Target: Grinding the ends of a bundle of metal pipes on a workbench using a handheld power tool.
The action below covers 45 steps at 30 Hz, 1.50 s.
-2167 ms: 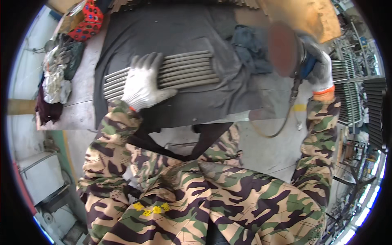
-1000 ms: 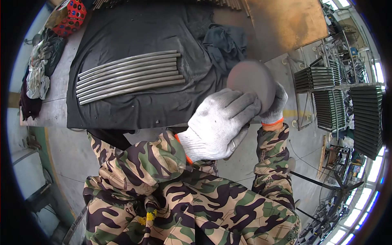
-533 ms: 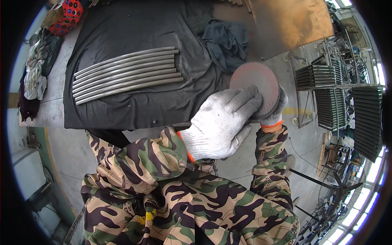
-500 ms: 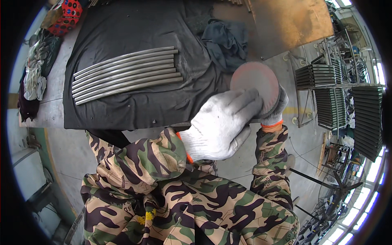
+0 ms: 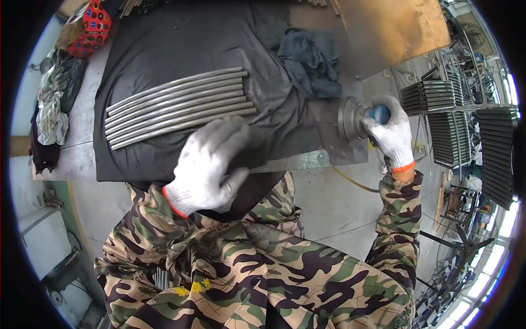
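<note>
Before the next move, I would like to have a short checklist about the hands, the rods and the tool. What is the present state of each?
1. Right hand gripping the disc tool: ok.
2. Left hand free of any tool: ok.
3. Metal rods lying side by side on the black cloth: ok.
4. Rod ends at the right lined up evenly: not ok, they are staggered.
5. Blue-grey rag apart from the rods: ok.
6. Disc standing still: cannot tell.

Grey floor (image 5: 339,214) — yellow line (image 5: 78,216) along left side. Pale wall (image 5: 27,109), far left; white cabinet (image 5: 52,241), lower left. Metal rack (image 5: 476,107), right — bright windows (image 5: 493,260), right edge.
</note>
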Motion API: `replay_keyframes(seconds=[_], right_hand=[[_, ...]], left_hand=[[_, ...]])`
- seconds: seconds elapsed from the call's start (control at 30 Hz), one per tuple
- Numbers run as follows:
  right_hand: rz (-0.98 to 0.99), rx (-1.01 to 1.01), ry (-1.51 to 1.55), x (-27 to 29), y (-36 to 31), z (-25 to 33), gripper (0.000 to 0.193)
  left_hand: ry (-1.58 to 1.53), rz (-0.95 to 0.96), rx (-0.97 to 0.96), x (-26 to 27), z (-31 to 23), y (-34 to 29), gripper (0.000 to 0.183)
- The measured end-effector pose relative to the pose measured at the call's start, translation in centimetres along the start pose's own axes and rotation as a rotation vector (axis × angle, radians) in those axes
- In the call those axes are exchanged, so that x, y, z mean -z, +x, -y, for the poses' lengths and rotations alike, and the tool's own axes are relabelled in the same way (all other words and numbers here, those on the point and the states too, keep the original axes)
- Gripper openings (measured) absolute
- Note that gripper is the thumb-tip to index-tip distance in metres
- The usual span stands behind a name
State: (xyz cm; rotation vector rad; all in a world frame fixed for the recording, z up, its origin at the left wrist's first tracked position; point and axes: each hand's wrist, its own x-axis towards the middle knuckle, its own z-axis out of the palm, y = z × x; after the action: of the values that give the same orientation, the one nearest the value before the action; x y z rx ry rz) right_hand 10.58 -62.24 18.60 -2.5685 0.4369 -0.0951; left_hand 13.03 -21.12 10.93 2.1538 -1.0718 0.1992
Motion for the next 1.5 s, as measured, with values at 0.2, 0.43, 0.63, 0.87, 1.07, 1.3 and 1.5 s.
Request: replay_keyframes(seconds=[0.2,0.43,0.63,0.87,1.07,1.3,1.5], right_hand=[[0.109,0.109,-0.512,-1.7,2.4,2.8,0.040],[0.048,0.170,-0.495,-3.4,7.5,4.7,0.049],[-0.022,0.340,-0.363,-1.5,9.5,0.9,0.063],[-0.124,0.341,-0.442,-1.4,9.6,1.3,0.066],[0.036,0.767,0.018,-7.2,3.5,9.9,0.079],[0.383,0.873,-0.292,-15.6,5.0,15.0,0.109],[0.431,0.735,-0.431,-13.3,5.0,18.1,0.108]], left_hand=[[0.153,0.102,0.190,4.5,2.1,-0.9,0.081],[0.358,0.028,0.410,7.0,7.1,-4.3,0.088],[0.479,0.042,0.474,9.2,9.7,-5.8,0.101],[0.428,0.110,0.461,9.8,12.4,-6.4,0.111],[0.434,0.141,0.481,10.7,12.5,-5.3,0.123],[0.380,0.163,0.520,10.9,11.1,-4.3,0.114],[0.362,0.323,0.591,13.4,9.4,-0.2,0.111]])
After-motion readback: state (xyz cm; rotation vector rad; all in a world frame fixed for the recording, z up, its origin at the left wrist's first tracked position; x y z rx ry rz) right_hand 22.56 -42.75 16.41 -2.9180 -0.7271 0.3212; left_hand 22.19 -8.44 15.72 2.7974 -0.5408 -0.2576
